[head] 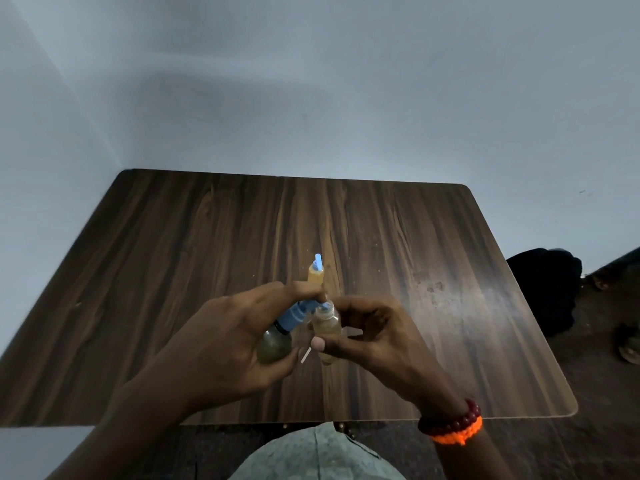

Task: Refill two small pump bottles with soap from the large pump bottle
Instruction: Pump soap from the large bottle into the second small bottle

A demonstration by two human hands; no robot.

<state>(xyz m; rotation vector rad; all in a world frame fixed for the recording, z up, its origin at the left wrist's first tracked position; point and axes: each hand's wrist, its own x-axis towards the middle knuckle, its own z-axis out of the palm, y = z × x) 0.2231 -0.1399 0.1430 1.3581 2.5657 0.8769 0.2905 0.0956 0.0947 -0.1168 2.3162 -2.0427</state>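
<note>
My left hand (221,344) grips the large clear bottle (273,346) with its blue pump head (294,315), tilted to the right, fingers pressing on the pump top. The blue nozzle rests at the open mouth of a small clear bottle (327,329) holding yellowish soap, which my right hand (374,336) holds upright. A thin white tube (305,355) lies on the table between the two bottles. Behind my hands a second small bottle (316,274) with yellow soap and a blue pump stands upright on the table.
The dark wooden table (173,254) stands against a pale wall, its near edge close to my lap. A dark bundle (547,289) lies on the floor off the right side. My right wrist wears red beads and an orange band (453,424).
</note>
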